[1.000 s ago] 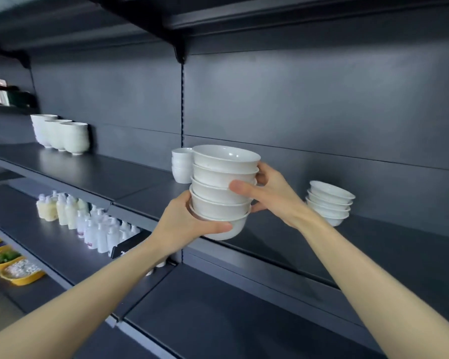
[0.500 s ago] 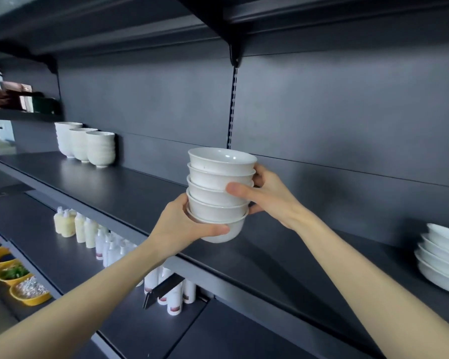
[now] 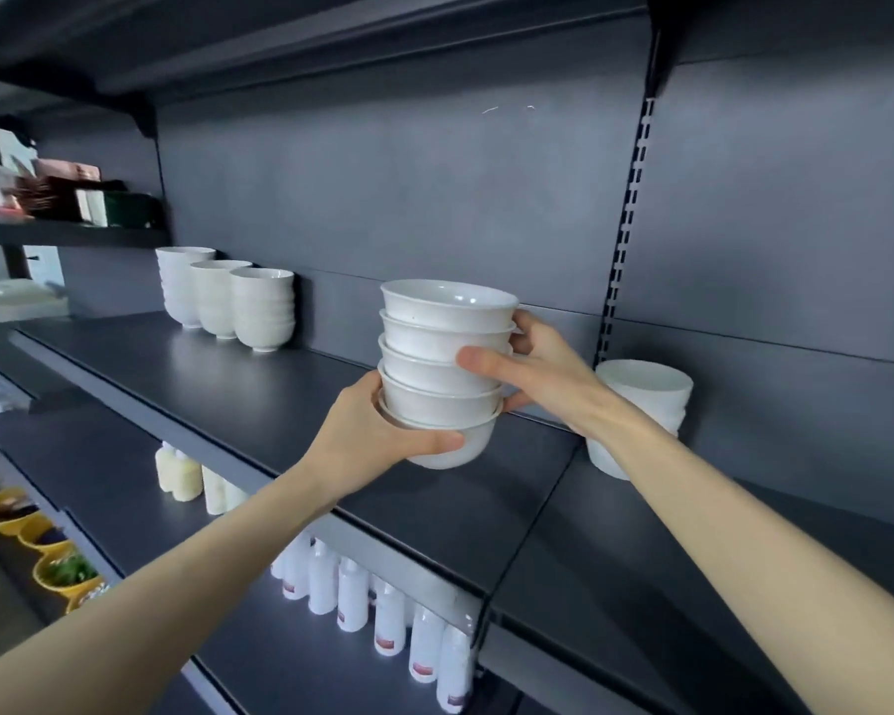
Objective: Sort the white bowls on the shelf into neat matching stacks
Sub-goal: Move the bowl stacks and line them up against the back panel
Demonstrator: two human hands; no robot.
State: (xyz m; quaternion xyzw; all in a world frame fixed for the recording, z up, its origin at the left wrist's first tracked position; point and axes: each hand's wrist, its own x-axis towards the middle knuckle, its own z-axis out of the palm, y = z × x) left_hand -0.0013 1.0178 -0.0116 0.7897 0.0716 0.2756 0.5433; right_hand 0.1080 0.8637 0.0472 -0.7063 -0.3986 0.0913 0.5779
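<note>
I hold a stack of several white bowls (image 3: 442, 363) in the air just above the dark shelf (image 3: 259, 399). My left hand (image 3: 370, 438) cups the bottom bowl from the left, thumb curled under its front. My right hand (image 3: 535, 371) grips the right side of the stack, thumb across the front of the middle bowls. Three stacks of white bowls (image 3: 228, 296) stand in a row at the far left of the same shelf. Another white stack (image 3: 646, 399) stands at the back right, partly hidden behind my right forearm.
The shelf below carries white bottles (image 3: 378, 606) and pale yellow bottles (image 3: 176, 474). Yellow bowls of food (image 3: 47, 554) sit at the lower left. A higher side shelf at the far left holds dark boxes (image 3: 83, 198). A slotted upright (image 3: 628, 214) runs down the back wall.
The view has swung left along the shelf with the held stack. The three left stacks look nearer, the wide shallow bowls on the right left the view, and a white stack now shows behind my right arm.
</note>
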